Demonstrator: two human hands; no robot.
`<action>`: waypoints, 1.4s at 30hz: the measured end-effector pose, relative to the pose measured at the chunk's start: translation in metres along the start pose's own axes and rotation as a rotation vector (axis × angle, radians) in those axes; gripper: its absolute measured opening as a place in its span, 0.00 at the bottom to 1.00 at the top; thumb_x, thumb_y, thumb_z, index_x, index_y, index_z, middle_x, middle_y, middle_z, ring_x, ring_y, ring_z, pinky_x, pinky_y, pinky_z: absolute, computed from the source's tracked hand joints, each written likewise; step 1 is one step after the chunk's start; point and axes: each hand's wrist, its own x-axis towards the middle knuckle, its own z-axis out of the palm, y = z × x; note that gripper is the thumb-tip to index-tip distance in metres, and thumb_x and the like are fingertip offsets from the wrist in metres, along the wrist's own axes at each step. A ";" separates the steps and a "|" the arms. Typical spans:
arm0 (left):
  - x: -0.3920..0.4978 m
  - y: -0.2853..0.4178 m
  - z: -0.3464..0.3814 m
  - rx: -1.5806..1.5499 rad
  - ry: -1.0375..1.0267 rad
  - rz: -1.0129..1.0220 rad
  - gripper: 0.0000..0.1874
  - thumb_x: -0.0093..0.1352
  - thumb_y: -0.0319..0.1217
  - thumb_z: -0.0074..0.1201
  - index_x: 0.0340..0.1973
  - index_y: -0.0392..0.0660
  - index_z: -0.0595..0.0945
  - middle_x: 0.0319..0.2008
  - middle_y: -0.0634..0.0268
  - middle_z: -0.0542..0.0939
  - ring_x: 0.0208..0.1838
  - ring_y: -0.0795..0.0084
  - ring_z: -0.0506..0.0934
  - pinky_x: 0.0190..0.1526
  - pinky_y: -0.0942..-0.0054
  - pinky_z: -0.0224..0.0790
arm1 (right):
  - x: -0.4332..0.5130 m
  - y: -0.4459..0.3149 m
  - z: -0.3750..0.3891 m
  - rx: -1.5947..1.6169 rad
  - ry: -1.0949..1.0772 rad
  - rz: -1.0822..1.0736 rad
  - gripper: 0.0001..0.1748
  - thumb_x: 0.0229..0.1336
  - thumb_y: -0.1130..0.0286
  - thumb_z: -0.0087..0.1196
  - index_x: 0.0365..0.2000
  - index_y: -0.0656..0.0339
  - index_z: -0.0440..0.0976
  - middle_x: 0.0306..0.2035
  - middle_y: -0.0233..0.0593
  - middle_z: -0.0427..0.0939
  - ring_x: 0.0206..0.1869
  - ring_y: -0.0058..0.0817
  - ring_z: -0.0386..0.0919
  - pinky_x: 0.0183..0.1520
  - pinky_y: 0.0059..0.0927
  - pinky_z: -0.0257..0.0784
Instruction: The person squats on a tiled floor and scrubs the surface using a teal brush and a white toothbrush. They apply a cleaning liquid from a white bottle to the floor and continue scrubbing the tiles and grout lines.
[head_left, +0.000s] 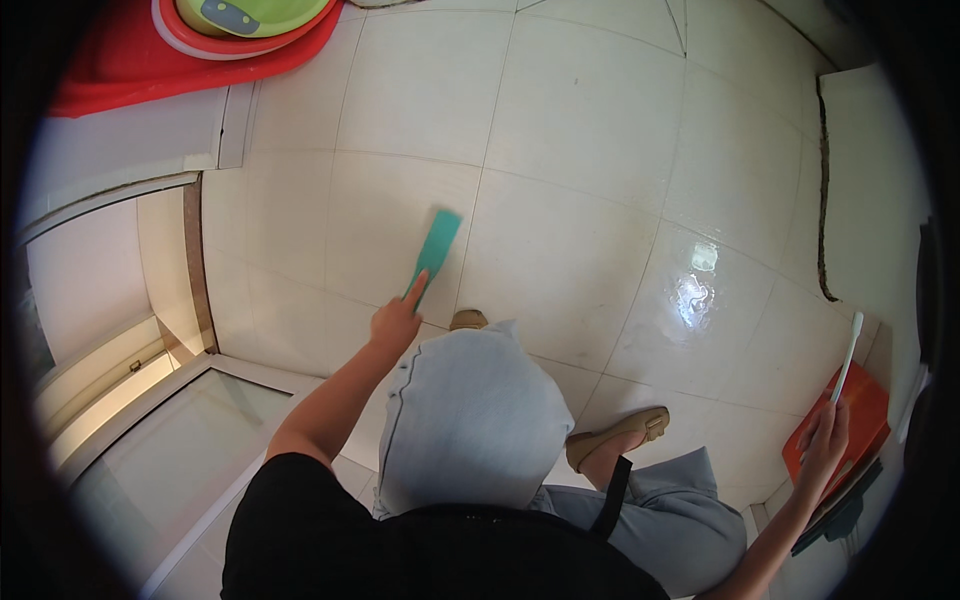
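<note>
My left hand (397, 322) grips the narrow end of a flat teal tool (442, 234), with the index finger laid along it. The tool's broad end points away from me over the pale tiled floor (570, 240); whether it touches the tiles cannot be told. Far to the right, my right hand (825, 435) holds a slim white stick like a toothbrush (847, 356), its tip pointing up and away. Behind that hand stands an orange-red plastic thing (862, 405), partly hidden by the fingers.
A wet, shiny patch (694, 289) lies on the tiles at right. Nested basins, red (225, 82) and green (289, 15), stand at upper left. A glass-paned door frame (195, 427) lies at lower left. A white panel with a dark, worn edge (862, 187) bounds the right side.
</note>
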 end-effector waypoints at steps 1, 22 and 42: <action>-0.008 -0.003 0.003 -0.024 0.000 0.006 0.43 0.59 0.30 0.50 0.66 0.73 0.49 0.25 0.52 0.76 0.28 0.51 0.76 0.29 0.54 0.69 | -0.001 0.003 0.000 -0.019 0.003 0.006 0.14 0.66 0.63 0.42 0.44 0.60 0.73 0.16 0.27 0.65 0.11 0.10 0.57 0.14 0.09 0.53; 0.045 0.072 -0.045 0.041 0.154 -0.018 0.44 0.59 0.30 0.50 0.66 0.74 0.48 0.27 0.50 0.77 0.32 0.49 0.77 0.35 0.54 0.70 | 0.065 -0.036 0.061 0.235 -0.282 -0.105 0.14 0.67 0.66 0.40 0.44 0.62 0.71 0.17 0.25 0.62 0.14 0.08 0.57 0.15 0.11 0.53; -0.169 -0.012 0.126 -0.059 -0.080 -0.112 0.44 0.59 0.30 0.51 0.67 0.71 0.49 0.25 0.51 0.76 0.29 0.52 0.77 0.31 0.54 0.70 | -0.004 -0.118 0.109 0.341 -0.532 -0.300 0.13 0.67 0.65 0.42 0.41 0.64 0.71 0.15 0.22 0.61 0.14 0.07 0.55 0.17 0.12 0.50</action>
